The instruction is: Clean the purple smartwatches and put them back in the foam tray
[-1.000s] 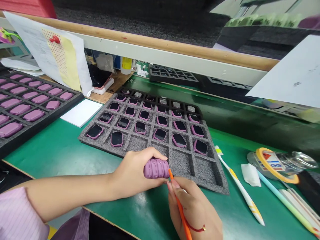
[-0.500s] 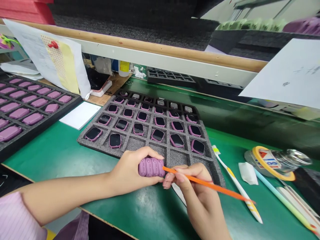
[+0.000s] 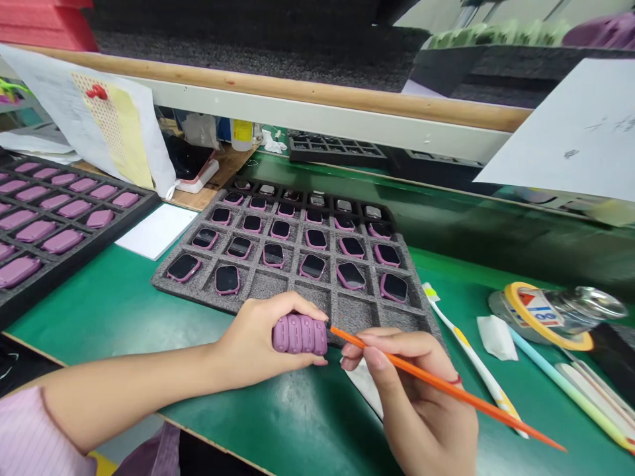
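Observation:
My left hand (image 3: 270, 334) is closed round a row of several purple watch cases (image 3: 300, 334), pressed side by side with their edges facing up. In a pinch between thumb and fingers, my right hand (image 3: 401, 377) holds a thin orange stick (image 3: 446, 390). The stick's near tip is close to the right end of the cases, with a small gap showing. Just beyond my hands lies a grey foam tray (image 3: 357, 314) of purple-framed watches with black screens. A white sheet or cloth (image 3: 367, 383) shows partly under my right hand.
A toothbrush (image 3: 471, 357), a white folded tissue (image 3: 497, 337), a blue-green pen-like stick (image 3: 560, 383) and a glass bottle with a metal top (image 3: 546, 311) lie at right. Another tray (image 3: 94, 238) of purple cases and a white pad (image 3: 156, 231) are left. A shelf (image 3: 297, 122) spans the back.
My right hand has moved right and slightly down, drawing the orange stick's tip away from the cases. My left hand still grips the cases in nearly the same place.

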